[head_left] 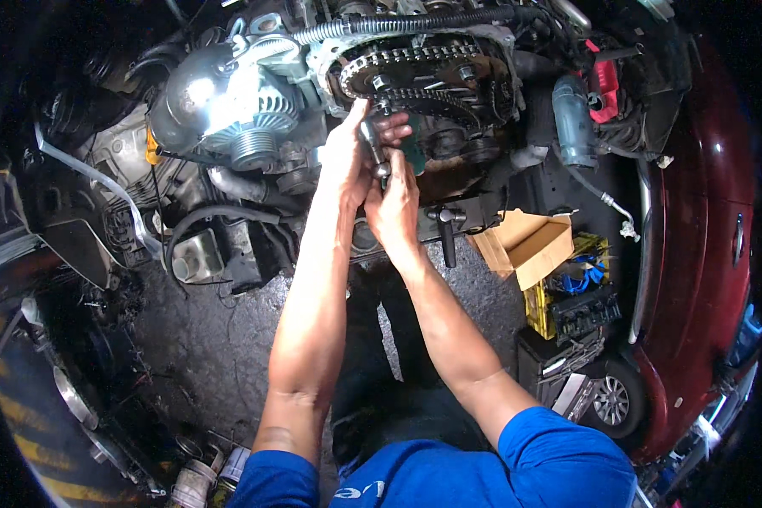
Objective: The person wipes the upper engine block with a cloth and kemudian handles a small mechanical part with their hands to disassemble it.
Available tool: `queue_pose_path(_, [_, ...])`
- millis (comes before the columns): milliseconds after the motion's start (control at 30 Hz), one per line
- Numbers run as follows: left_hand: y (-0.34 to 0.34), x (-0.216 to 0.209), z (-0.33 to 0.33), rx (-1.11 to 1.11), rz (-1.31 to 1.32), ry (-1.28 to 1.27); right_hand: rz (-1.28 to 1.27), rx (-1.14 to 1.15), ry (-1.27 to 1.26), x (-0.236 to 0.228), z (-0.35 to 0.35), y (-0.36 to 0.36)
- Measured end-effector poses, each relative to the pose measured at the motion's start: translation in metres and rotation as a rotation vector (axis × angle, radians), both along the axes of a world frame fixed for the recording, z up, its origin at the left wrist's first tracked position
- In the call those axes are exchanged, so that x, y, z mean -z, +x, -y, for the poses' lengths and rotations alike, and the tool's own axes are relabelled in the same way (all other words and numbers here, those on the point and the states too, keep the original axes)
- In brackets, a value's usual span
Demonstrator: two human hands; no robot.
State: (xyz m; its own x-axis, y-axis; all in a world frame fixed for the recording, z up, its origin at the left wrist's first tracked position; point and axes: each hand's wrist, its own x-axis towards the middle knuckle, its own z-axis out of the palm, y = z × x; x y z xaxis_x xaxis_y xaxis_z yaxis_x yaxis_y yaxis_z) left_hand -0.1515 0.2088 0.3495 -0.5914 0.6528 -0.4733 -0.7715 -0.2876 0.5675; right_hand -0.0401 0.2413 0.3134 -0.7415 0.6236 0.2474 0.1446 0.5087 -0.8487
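Note:
Both my hands are raised to the front of an exposed engine, close together on a shiny metal socket wrench (372, 142). My left hand (340, 165) wraps the upper part, its thumb pointing up and its fingertips showing on the far side. Just below and to the right, my right hand (392, 206) closes round the lower end, near a rounded metal knob. The wrench's upper tip lies close under the timing chain (411, 57) and its sprockets; whether it sits on a bolt is hard to see. My palms hide part of the tool.
Left of the chain sits an alternator (254, 135); a corrugated hose (398, 23) crosses above. At right are a grey hose (574, 123), an opened cardboard box (525, 245), a yellow toolbox (540, 309) and a dark red car panel (694, 254). A black-handled part (447, 233) juts out below the engine.

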Motion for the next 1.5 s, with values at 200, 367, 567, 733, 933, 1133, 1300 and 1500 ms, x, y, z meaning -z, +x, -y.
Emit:
queue_pose_path(200, [0.006, -0.004, -0.004, -0.092, -0.063, -0.048, -0.003, -0.025, -0.004, -0.002, -0.004, 0.002])
queue_pose_path(367, [0.006, -0.007, -0.006, -0.139, -0.092, -0.086, -0.039, -0.045, -0.010, -0.004, -0.005, 0.001])
queue_pose_path(567, [0.005, -0.002, -0.006, -0.147, -0.038, -0.012, -0.025, -0.044, -0.046, -0.003, -0.006, 0.002])
queue_pose_path(733, [0.001, -0.001, -0.004, -0.093, 0.027, 0.048, -0.015, -0.051, -0.038, -0.006, -0.009, 0.005])
queue_pose_path(933, [-0.001, -0.008, -0.007, -0.062, -0.058, -0.094, -0.003, -0.063, -0.056, -0.007, -0.009, 0.005])
queue_pose_path(1133, [0.001, -0.013, -0.007, -0.087, -0.055, -0.126, -0.026, -0.038, -0.037, -0.009, -0.007, 0.005])
queue_pose_path(1300, [0.001, -0.013, -0.002, -0.033, -0.085, -0.103, -0.036, -0.066, -0.089, -0.008, -0.006, 0.006])
queue_pose_path(1500, [0.001, -0.012, 0.001, -0.009, -0.068, -0.079, -0.041, -0.077, -0.064, -0.007, -0.004, 0.006])
